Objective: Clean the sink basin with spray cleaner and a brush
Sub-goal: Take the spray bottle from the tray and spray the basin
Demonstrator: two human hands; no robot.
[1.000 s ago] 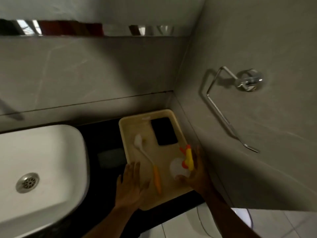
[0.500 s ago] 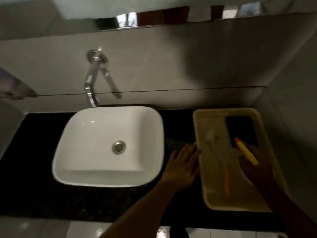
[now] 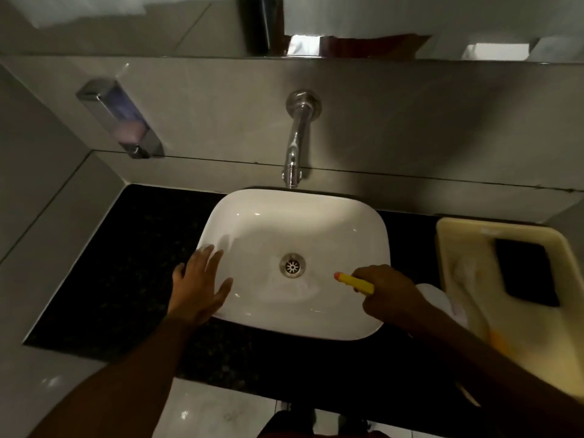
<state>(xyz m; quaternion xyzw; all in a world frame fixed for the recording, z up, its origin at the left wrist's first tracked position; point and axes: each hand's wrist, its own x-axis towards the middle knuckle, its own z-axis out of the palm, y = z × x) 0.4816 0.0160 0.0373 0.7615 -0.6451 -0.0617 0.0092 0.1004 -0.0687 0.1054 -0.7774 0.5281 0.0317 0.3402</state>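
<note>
A white sink basin (image 3: pixel 262 226) with a metal drain (image 3: pixel 292 264) sits on the black counter. My right hand (image 3: pixel 390 290) grips a spray bottle (image 3: pixel 355 282) over the basin's right side; its yellow nozzle with an orange tip points left toward the drain, and the white body shows behind the hand. My left hand (image 3: pixel 200 284) rests open, fingers spread, on the basin's left front rim. The brush (image 3: pixel 464 270) lies blurred in the cream tray (image 3: pixel 448 235) at the right, its orange handle partly hidden by my right arm.
A chrome tap (image 3: pixel 295 143) comes out of the wall above the basin. A soap dispenser (image 3: pixel 121 116) hangs on the wall at the left. A black sponge (image 3: pixel 526 271) lies in the tray. The black counter (image 3: pixel 126 263) extends left of the basin.
The view swung left from the tray to the sink. My right hand lifted the spray bottle out of the tray and carried it over the basin. My left hand moved from the tray edge to the basin's rim.
</note>
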